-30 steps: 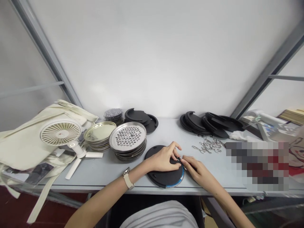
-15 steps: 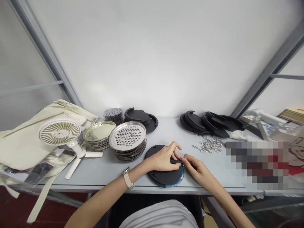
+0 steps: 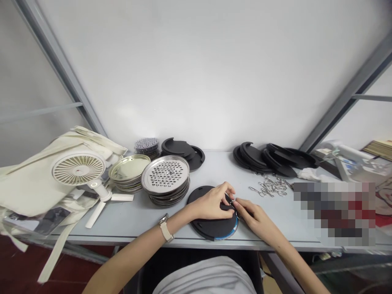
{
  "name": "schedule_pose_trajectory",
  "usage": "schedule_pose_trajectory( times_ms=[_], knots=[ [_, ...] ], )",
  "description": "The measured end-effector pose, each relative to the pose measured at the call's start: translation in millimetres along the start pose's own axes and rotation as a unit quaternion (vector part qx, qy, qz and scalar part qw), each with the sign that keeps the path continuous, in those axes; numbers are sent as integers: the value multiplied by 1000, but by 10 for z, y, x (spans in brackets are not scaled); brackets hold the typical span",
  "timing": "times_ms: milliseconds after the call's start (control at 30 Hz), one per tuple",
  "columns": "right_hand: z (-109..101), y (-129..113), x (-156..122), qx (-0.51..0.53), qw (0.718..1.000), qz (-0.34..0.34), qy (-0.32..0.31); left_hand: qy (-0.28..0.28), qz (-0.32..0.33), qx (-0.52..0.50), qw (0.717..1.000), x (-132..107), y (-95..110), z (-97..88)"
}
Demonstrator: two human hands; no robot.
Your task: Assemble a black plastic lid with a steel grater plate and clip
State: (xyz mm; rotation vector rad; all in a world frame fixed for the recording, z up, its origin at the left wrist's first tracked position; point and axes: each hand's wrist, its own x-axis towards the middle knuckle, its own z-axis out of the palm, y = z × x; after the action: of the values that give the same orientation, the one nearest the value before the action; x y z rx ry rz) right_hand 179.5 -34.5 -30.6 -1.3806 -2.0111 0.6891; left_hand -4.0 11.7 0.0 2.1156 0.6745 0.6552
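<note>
A round black plastic disc (image 3: 200, 225) with a blue strip along its lower right edge lies at the table's front. My left hand (image 3: 212, 202), with a watch on its wrist, rests over it. Its thumb and fingers are closed on the disc's right part, near the rim. At that rim the fingertips of my right hand (image 3: 252, 214) pinch a small metal clip (image 3: 237, 215), mostly hidden between the fingers. Just beyond my right hand is a loose pile of metal clips (image 3: 272, 185).
Left of the disc stand a stack of perforated grater discs (image 3: 165, 174) and a stack of shiny metal lids (image 3: 128, 168). A small white fan (image 3: 79, 168) is farther left. Black plastic rings (image 3: 255, 157) lie at the back right, more black pieces (image 3: 177, 149) at back centre.
Both hands stay at the disc's right rim. The right fingers have shifted slightly, and more of the metal clip shows. The whole view has moved a little.
</note>
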Motion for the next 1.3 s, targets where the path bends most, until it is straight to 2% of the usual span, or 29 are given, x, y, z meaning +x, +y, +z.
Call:
schedule_pose_trajectory(
  times_ms=[200,400,633,1100,1300],
  knots=[
    [19,-70,-1,-7,1000,5,19,6,-9,5,1000,1,8,0],
    [35,-40,-23,-41,998,4,40,1,-17,9,1000,0,-3,11],
    [37,-15,-35,-29,999,-6,33,-4,1,5,1000,4,-22,4],
    [33,2,-73,-38,998,-19,37,7,-11,-11,1000,14,17,7],
    [59,-9,-121,-20,998,-1,55,11,-12,-21,1000,12,-13,15]
  ],
)
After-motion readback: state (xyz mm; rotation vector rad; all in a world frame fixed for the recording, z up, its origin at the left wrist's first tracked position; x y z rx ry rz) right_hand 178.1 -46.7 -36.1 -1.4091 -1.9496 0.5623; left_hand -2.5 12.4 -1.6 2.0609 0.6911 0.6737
